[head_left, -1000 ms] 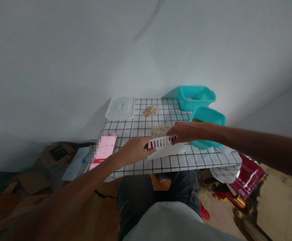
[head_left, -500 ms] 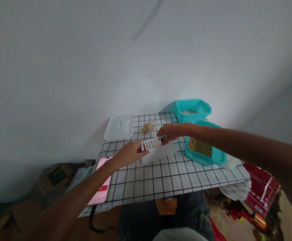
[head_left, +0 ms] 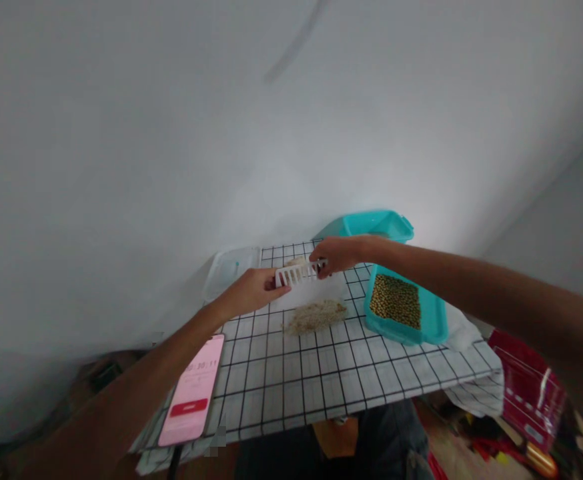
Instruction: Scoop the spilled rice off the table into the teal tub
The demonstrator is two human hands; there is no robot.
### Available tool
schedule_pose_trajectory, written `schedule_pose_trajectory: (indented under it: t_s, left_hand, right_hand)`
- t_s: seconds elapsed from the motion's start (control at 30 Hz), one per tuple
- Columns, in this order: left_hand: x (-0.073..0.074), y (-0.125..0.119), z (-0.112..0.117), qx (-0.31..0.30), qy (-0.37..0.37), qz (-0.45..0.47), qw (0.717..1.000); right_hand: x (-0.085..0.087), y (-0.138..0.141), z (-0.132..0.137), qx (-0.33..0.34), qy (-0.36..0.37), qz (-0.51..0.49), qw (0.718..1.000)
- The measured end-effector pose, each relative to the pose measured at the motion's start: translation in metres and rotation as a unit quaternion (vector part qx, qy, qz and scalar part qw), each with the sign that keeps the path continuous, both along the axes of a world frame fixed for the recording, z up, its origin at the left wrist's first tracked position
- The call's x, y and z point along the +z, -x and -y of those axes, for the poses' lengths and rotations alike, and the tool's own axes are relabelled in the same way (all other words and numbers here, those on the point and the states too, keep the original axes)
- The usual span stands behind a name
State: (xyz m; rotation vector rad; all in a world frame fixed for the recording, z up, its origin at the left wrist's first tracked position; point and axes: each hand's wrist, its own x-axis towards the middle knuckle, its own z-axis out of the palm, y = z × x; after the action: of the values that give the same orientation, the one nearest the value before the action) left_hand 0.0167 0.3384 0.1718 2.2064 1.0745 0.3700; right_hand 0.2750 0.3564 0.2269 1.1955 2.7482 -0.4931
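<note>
Left hand [head_left: 259, 288] pinching one end, right hand [head_left: 332, 257] gripping the other, and between them in the head view: a long white plastic piece with a row of slots [head_left: 299, 275], over the far middle of the worktop [head_left: 281, 387]! One grip at each end, probably to stop it tipping; whether it touches down, I can't tell. Just nearer, a loose, crumbly pale mound of grains [head_left: 319, 317] sits on a white, black-gridded cloth [head_left: 396, 371]. To the right, a turquoise plastic tub [head_left: 434, 317] carries smooth, round yellow-brown beans [head_left: 396, 303], likely placed for easy reach. Farther off, a second turquoise tub [head_left: 371, 221]; far left, a translucent rectangular lid [head_left: 231, 267]; near left, a flat pink-screened phone [head_left: 191, 393], face up, perhaps for glancing.
</note>
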Motion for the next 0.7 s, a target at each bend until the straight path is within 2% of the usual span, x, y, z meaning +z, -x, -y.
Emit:
schedule_pose_trajectory:
  t_s: [0.1, 0.23, 0.47, 0.63, 0.7]
  left_hand:
    - [0.001, -0.013, -0.020, -0.008, -0.099, -0.037, 0.994]
    - [-0.008, -0.028, -0.031, -0.023, -0.142, -0.070, 0.987]
    - [-0.026, -0.022, -0.018, -0.025, -0.168, -0.115, 0.979]
    - [-0.034, -0.014, -0.007, -0.031, -0.191, -0.137, 0.971]
    - [-0.037, -0.011, -0.003, -0.035, -0.196, -0.140, 0.970]
  right_hand:
    - [0.003, -0.011, -0.004, -0.025, -0.050, 0.022, 0.998]
    - [-0.013, -0.020, -0.002, -0.044, -0.073, 0.052, 0.995]
    - [-0.043, -0.022, 0.013, -0.024, -0.056, 0.064, 0.996]
    - [-0.052, -0.018, 0.027, -0.019, -0.052, 0.071, 0.996]
    - [-0.053, -0.015, 0.035, -0.042, -0.049, 0.069, 0.996]
